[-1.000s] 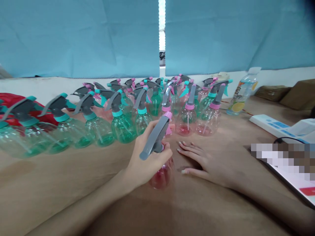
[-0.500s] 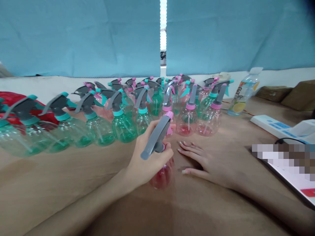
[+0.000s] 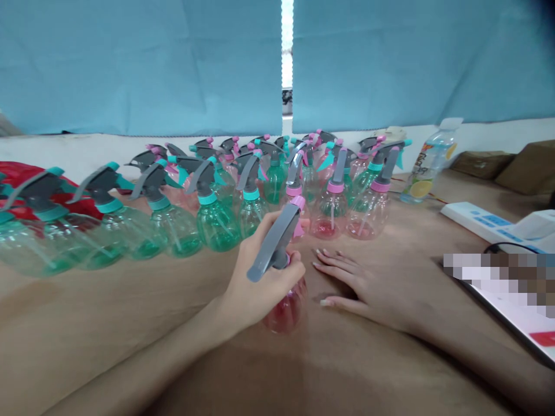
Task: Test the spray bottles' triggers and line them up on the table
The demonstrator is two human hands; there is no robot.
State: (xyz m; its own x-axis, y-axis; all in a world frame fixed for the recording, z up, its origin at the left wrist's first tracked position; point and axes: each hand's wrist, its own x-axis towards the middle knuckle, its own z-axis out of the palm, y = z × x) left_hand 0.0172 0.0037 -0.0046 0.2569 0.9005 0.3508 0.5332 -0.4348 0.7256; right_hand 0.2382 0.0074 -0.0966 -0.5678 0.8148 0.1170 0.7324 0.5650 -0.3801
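My left hand is wrapped round the neck of a pink spray bottle that stands upright on the brown table. Its grey spray head with a pink nozzle points away from me. To the right of that bottle my right hand lies palm down on the table, fingers spread, holding nothing. Just beyond my hands stand two pink spray bottles. A row of green spray bottles with grey heads and teal collars runs off to the left.
More green and pink spray bottles crowd the back. A clear drink bottle, brown packages, a white power strip and a partly blurred flat device are at the right. Red material lies at the left; a blue curtain hangs behind.
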